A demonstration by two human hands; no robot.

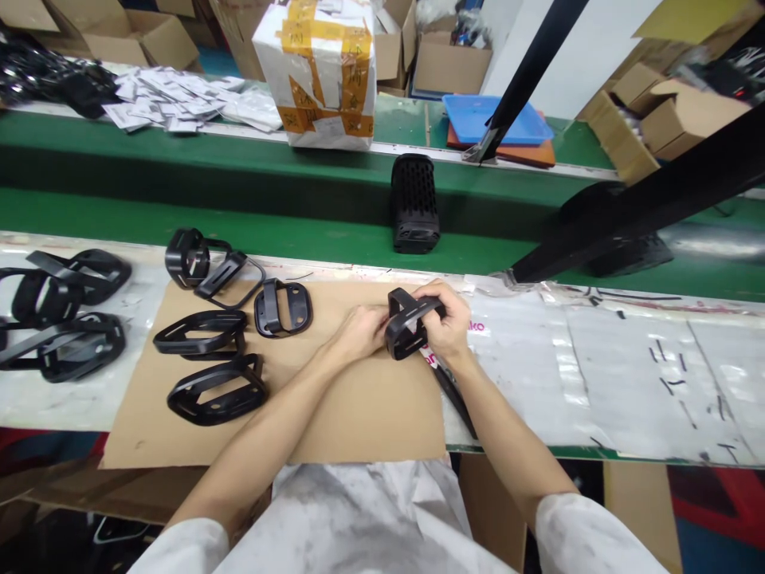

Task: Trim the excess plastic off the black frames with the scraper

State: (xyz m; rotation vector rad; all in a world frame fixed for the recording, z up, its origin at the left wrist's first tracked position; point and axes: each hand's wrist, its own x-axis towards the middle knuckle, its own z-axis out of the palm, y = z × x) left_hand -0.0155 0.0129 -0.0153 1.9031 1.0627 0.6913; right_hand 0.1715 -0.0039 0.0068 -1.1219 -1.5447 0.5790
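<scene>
A: The grip of the right hand [448, 319] is clamped on a black frame [406, 339] over the cardboard sheet's right side. The left hand [362, 331] reaches the frame's left side; I can't tell whether it pinches.

B: How do the edges run?

A: At six o'clock the cardboard sheet [358, 414] laps over the bench's near edge. From the held frame, the white-covered bench [526, 383] stretches toward three o'clock, with dark scraps [675, 383] scattered there. Toward nine lie loose frames [218, 391], some on the cardboard, others beyond it.

B: Containers?

A: A taped white box [326, 80] at eleven o'clock, a blue tray [502, 119] at one. An open carton [451, 68] near twelve holds things too blurred to name.

B: Behind the bench?

A: A green strip [335, 227], with a black holder [415, 203] at twelve.
</scene>
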